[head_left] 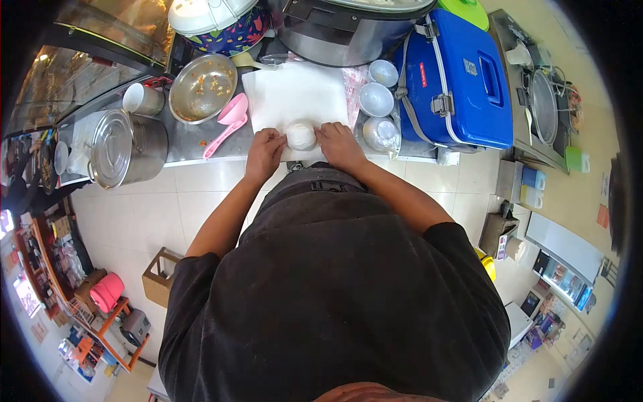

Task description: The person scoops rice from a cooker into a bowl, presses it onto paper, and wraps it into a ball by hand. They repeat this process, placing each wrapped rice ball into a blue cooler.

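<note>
A white rounded mound (301,136), which looks like rice, sits at the front edge of the counter on white paper sheets (295,94). On its left side, my left hand (265,155) is closed, the fingers pinching the paper's edge. My right hand (340,146) does the same on the right, its fingertips close beside the mound. Left of the paper lies a pink scoop (231,119). Small clear-looking bowls (376,100) stand to the right of my right hand.
Leftward stand a steel bowl (202,89) with food bits, a lidded steel pot (127,149) and a white cup (143,100). Behind the paper is a large cooker (341,37) beside a patterned container (231,33). A blue cooler box (462,80) occupies the right side.
</note>
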{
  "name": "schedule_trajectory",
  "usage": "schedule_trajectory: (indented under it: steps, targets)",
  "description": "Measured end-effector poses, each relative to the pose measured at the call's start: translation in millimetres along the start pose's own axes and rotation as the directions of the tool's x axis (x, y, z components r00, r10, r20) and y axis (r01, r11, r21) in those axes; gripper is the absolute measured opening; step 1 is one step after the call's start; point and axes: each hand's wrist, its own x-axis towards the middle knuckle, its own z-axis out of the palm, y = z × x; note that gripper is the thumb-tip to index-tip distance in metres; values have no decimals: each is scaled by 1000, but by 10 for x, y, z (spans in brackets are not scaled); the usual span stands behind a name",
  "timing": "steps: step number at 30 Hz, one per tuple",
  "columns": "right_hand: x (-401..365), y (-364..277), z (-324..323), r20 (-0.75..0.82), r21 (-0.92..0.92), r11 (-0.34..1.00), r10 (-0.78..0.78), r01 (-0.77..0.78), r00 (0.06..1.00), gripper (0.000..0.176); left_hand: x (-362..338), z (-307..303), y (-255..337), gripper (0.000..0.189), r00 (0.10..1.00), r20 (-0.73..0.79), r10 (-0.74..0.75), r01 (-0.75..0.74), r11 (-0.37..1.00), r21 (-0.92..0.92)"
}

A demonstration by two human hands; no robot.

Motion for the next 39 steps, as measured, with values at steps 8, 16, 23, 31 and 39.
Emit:
schedule_trajectory:
  steps: [8, 16, 23, 31, 39]
  targets:
    - [66, -70, -8, 165, -89, 996, -2, 17, 986, 37, 596, -148, -139, 19, 824, 520, -226, 172, 974, 149]
    - [93, -73, -341, -12, 373, 921, 126, -113, 992, 54, 736, -244, 89, 46, 940, 340, -6, 99, 961, -256]
    - [427, -400, -980, 169, 982, 4, 414, -187, 894, 61, 845, -548, 818, 71, 977, 169, -131, 214, 559, -801]
    - [368, -452, -947, 367, 791, -501, -69, -351, 928, 64, 827, -1030, 1067, 77, 955, 131, 267, -172, 855, -489]
    - [638, -517, -556, 458, 876, 219, -100, -429, 883, 64, -39, -1135, 691, 55, 972, -126, -201, 163, 951, -263]
